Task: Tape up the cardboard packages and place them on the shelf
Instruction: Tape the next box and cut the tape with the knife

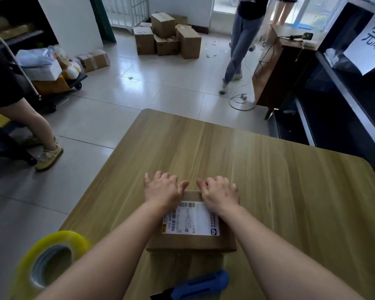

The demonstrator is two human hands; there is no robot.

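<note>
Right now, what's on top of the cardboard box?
A shipping label and both hands: left hand and right hand grip the box's far edge; cardboard beneath them is hidden.

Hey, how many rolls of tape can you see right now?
1. A yellowish roll of tape stands at lower left, by the near left edge of the table. Others may be hidden or out of frame.

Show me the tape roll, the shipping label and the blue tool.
tape roll (60, 237), head view, its yellow outer band.
shipping label (191, 223), head view, sticker's centre, on the cardboard package (191, 243).
blue tool (204, 283), head view, its blue body.
</note>
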